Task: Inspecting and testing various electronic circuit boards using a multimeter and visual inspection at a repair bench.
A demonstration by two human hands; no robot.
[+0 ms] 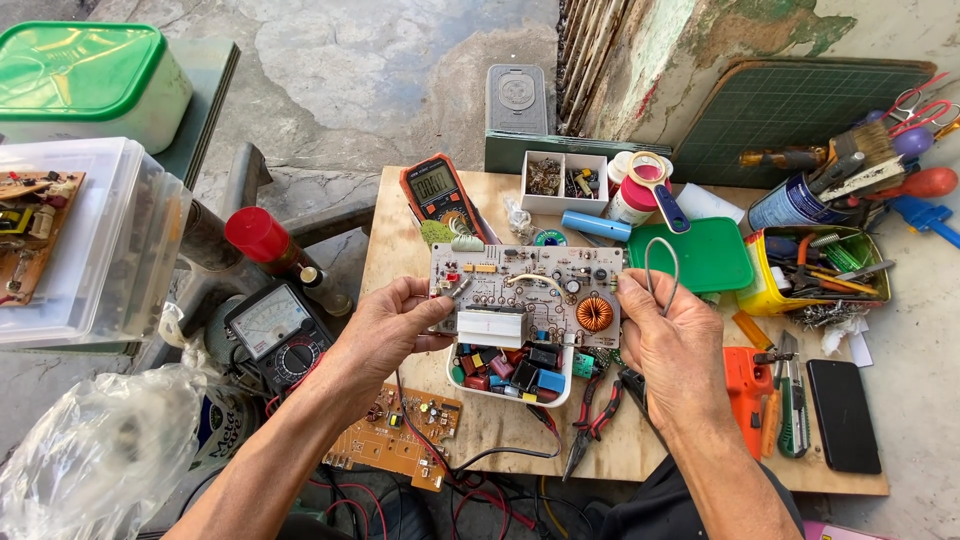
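I hold a pale circuit board (530,290) level above the wooden table (690,470), one hand at each short edge. My left hand (385,335) grips its left edge, thumb on top. My right hand (672,345) grips the right edge and also pinches a loop of grey wire (661,262). The board carries a copper-wound ring coil (594,313), a white block part (490,328) and several small components. Under it sits a white tray (510,395) of coloured parts.
Orange digital meter (438,192) and a parts box (563,181) lie behind the board. Black analogue meter (279,330), brown circuit board (398,435) and red-handled pliers (597,420) sit near me. Green lid (700,255), yellow tool tub (815,268), orange tool (748,385) and phone (843,415) fill the right.
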